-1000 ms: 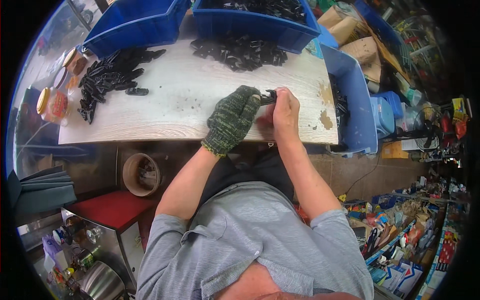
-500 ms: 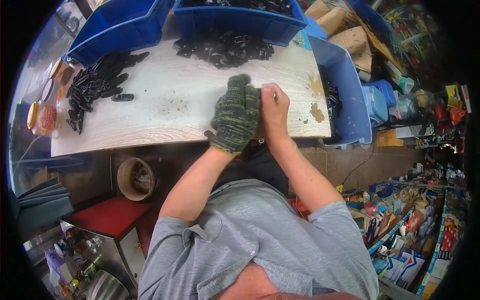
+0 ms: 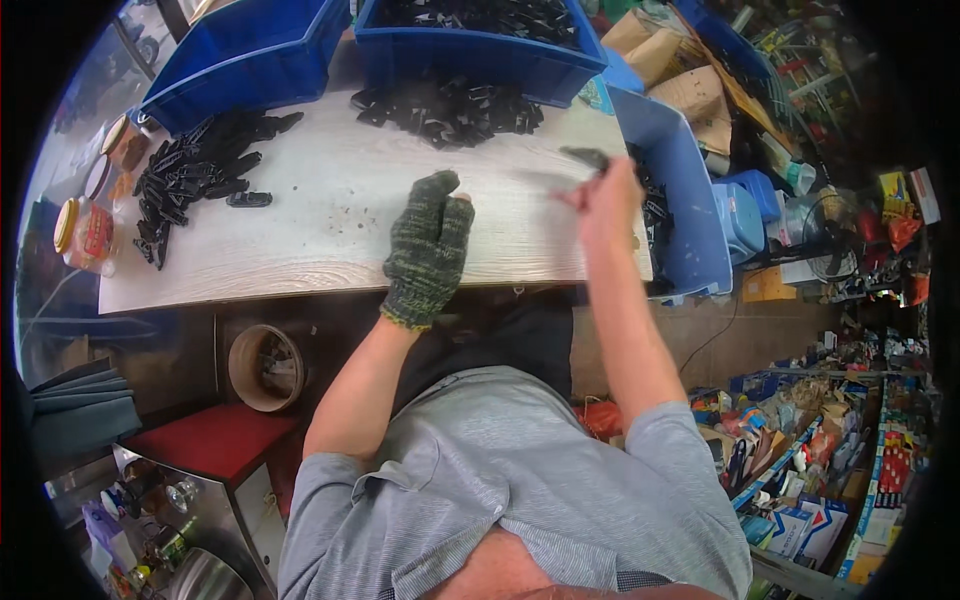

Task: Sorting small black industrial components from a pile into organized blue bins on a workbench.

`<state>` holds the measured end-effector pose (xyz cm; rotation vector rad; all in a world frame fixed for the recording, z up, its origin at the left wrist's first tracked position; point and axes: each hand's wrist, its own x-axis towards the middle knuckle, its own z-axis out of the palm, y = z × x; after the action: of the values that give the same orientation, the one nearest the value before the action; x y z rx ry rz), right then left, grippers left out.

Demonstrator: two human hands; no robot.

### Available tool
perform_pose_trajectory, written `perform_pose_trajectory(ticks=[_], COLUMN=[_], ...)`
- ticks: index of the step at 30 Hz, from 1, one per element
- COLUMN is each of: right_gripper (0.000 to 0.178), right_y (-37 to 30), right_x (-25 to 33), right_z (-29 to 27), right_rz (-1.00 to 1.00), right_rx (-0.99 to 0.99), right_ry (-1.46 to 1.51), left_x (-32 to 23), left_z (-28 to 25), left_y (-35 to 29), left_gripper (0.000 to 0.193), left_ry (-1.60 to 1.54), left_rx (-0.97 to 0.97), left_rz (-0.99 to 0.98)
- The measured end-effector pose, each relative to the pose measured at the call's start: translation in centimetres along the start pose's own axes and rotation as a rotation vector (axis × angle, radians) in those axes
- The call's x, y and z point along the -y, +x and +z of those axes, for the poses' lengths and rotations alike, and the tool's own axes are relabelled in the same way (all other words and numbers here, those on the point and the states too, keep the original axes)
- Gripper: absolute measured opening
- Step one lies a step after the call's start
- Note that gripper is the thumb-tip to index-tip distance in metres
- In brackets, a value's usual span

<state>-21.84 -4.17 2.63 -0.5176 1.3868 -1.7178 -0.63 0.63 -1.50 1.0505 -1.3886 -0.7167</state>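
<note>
My left hand [image 3: 428, 245], in a dark green-grey knitted glove, is over the near middle of the white wood-grain table [image 3: 320, 240]. Its fingers are curled together; what they hold, if anything, is hidden. Farther right, near the table's right edge, my bare right hand [image 3: 612, 205] is smeared by motion. A small dark elongated piece [image 3: 587, 157] shows at its fingertips, pinched there. Similar black plastic pieces form a pile [image 3: 450, 112] at the back middle. Another pile of long black parts [image 3: 195, 170] lies on the left, with a single part [image 3: 249, 200] beside it.
Two blue bins stand at the back, one on the left [image 3: 240, 65] and one holding black pieces [image 3: 480, 50]. A lighter blue bin [image 3: 695, 210] with black parts adjoins the right edge. Lidded jars [image 3: 88, 235] line the left edge. Below is a round bucket [image 3: 265, 368].
My hands were together at the table's front; now they are apart. The right has swung to the right with the dark piece, and the left has shifted slightly left.
</note>
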Motion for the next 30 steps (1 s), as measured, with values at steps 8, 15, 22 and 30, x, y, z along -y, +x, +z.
perform_pose_trajectory(ticks=[8,15,22,30], right_gripper=[0.024,0.029,0.028,0.026], right_y=[3.7,5.5,6.8,7.1], right_x=[1.6,-1.0,-1.6,-2.3], right_z=[-0.8,3.4,6.0,4.7], right_rz=[0.017,0.045,-0.025,0.013], right_rx=[-0.037,0.090,0.069,0.102], right_ry=[-0.241,-0.567,-0.843,-0.540], left_x=[-0.1,-0.6,0.2,-0.3], left_z=[-0.1,-0.1,0.2,-0.3], left_y=[-0.6,-0.7,-1.0,0.2], left_gripper=[0.026,0.026,0.027,0.028], left_ry=[0.097,0.120,0.190,0.128], left_rx=[0.054,0.094,0.080,0.042], left_rz=[0.056,0.028,0.160,-0.070])
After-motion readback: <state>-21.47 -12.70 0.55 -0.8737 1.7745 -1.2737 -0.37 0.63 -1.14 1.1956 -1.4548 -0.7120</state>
